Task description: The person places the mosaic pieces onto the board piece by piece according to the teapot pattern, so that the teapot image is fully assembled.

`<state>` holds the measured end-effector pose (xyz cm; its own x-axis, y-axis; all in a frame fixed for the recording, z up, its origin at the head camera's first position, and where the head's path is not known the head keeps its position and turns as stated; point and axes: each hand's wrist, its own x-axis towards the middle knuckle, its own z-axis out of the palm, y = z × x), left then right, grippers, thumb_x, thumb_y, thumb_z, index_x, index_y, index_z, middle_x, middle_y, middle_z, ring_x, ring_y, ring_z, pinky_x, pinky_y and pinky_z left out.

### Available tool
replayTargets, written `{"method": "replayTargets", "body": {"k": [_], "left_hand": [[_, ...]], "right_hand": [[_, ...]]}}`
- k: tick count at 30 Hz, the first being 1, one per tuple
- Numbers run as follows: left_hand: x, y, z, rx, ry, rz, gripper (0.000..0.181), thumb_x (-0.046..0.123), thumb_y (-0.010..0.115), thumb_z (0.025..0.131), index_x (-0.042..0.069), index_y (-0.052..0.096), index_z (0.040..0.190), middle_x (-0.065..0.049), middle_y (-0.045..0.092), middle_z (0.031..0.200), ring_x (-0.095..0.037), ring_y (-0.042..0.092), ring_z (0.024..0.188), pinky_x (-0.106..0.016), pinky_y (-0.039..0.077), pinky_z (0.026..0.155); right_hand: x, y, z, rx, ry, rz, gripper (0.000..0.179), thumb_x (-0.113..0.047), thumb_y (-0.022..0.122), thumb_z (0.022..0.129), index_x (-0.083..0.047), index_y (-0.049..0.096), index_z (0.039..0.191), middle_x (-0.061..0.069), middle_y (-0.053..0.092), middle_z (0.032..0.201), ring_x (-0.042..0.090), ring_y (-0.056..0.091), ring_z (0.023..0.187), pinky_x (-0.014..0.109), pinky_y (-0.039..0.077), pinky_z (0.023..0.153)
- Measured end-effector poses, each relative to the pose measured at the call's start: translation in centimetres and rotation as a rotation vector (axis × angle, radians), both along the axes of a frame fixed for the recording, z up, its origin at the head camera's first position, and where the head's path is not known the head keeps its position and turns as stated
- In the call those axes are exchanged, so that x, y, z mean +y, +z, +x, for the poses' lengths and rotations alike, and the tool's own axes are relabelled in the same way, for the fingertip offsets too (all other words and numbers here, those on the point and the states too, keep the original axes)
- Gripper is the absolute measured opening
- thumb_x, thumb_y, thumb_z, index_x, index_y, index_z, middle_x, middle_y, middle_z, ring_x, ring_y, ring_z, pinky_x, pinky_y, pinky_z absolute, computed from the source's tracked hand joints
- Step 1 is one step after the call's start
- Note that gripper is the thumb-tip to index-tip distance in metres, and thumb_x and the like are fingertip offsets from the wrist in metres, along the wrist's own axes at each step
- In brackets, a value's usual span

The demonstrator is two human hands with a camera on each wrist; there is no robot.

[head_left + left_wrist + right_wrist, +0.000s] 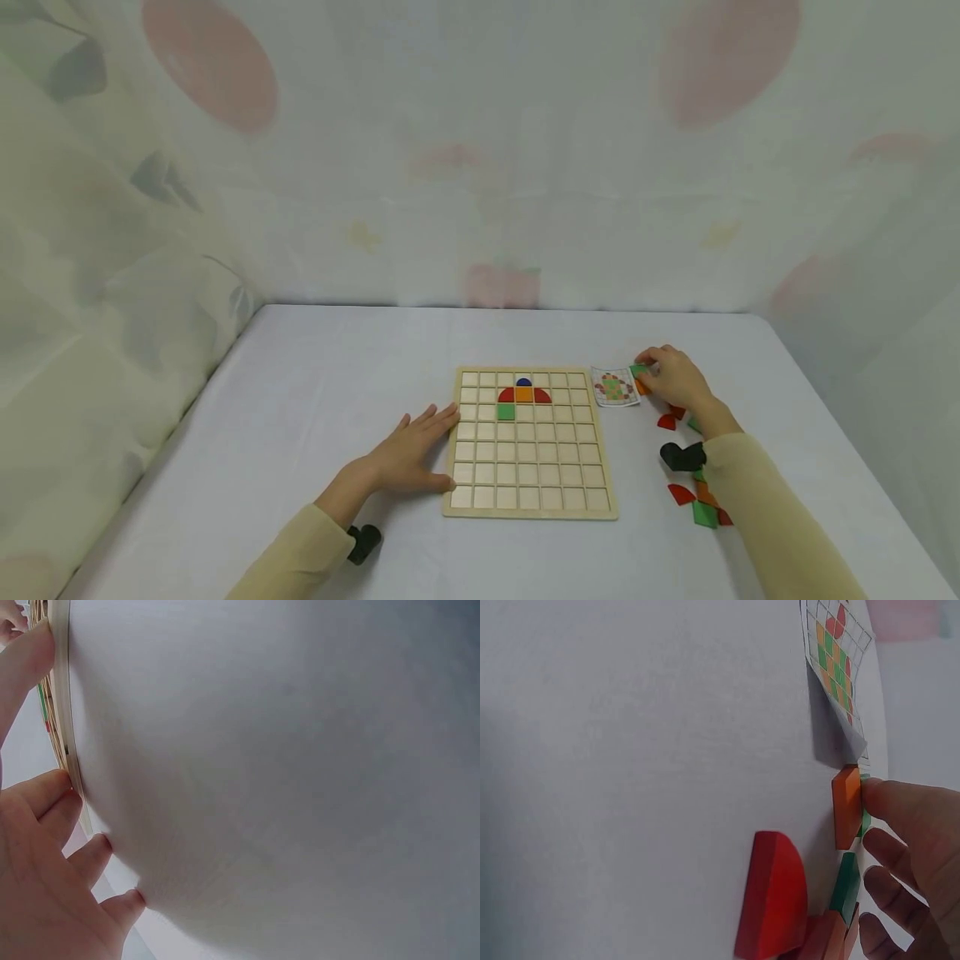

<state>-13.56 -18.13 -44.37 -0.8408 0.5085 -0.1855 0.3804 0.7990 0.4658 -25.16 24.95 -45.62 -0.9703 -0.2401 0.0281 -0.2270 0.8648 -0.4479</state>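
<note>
A wooden grid board lies mid-table, with a blue half-circle, red curved pieces, an orange square and a green square in its upper cells. My left hand has its fingers spread, with thumb and fingertips against the board's left edge. Right of the board, my right hand pinches a green tile between thumb and fingertips. An orange tile lies right beside that green tile in the right wrist view.
A paper pattern card with a lifted corner lies between the board and my right hand. Loose red pieces, green tiles and orange tiles are scattered along and under my right forearm. A patterned cloth hangs behind the table.
</note>
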Motion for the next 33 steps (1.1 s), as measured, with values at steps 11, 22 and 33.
{"method": "replayTargets", "body": {"k": [11,22,33], "left_hand": [[0.1,-0.1,0.0,0.007,-0.003,-0.004,0.092,0.041,0.075,0.073,0.011,0.027,0.146,-0.003,0.020,0.153,-0.033,0.014,0.140,-0.063,0.010,0.106],[0.0,-0.1,0.0,0.008,0.004,-0.010,0.093,0.041,0.075,0.072,0.011,0.027,0.146,-0.003,0.021,0.153,-0.034,0.015,0.140,-0.063,0.010,0.106],[0.0,0.0,0.1,0.010,0.001,0.000,0.093,0.041,0.074,0.073,0.011,0.027,0.146,-0.003,0.021,0.153,-0.034,0.015,0.140,-0.063,0.010,0.106]], "right_hand": [[0.5,-0.4,-0.3,0.046,-0.023,0.023,0.026,-0.022,0.059,0.088,-0.001,0.061,0.104,0.020,0.057,0.098,0.036,0.054,0.088,0.049,0.046,0.072],[0.7,-0.2,-0.5,-0.009,-0.001,-0.074,0.030,-0.018,0.060,0.087,0.003,0.060,0.109,0.022,0.056,0.100,0.035,0.053,0.089,0.050,0.045,0.077],[1.1,-0.1,-0.9,-0.047,-0.011,-0.060,0.031,-0.021,0.061,0.085,0.002,0.059,0.106,0.021,0.055,0.098,0.034,0.052,0.088,0.048,0.044,0.076]]}}
